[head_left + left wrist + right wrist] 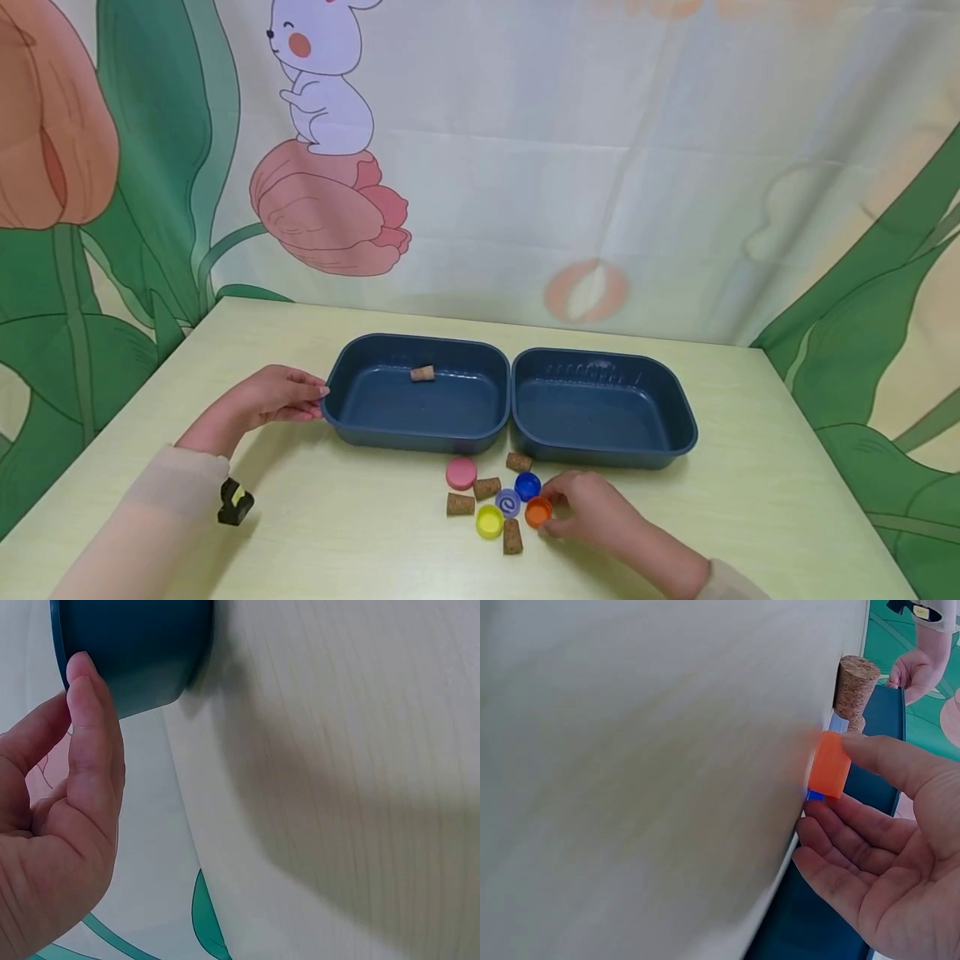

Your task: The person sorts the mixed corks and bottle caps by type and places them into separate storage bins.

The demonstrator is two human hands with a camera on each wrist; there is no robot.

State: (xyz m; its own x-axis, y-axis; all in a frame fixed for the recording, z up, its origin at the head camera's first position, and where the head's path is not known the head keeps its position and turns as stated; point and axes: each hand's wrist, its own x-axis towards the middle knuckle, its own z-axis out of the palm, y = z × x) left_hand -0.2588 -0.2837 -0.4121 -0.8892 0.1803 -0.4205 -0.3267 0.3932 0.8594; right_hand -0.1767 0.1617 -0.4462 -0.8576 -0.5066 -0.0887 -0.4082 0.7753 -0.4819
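Note:
An orange bottle cap [538, 512] lies on the table, pinched between the thumb and fingers of my right hand [592, 510]. In the right wrist view, the thumb meets one side of the orange cap [829, 765] and a fingertip the other. My left hand [281, 394] holds the left end of a dark blue tray [420, 443] by its rim. One cork [422, 373] lies inside that tray. Around the orange cap are a blue cap [528, 485], a purple cap [507, 502], a yellow cap [490, 522], a pink cap [461, 473] and several corks [512, 537].
A second dark blue tray [600, 457] stands against the first one's right side, with nothing seen in it. Both sit towards the back of the pale wooden table [360, 533]. Behind hangs a printed cloth [495, 192] with a rabbit and flowers.

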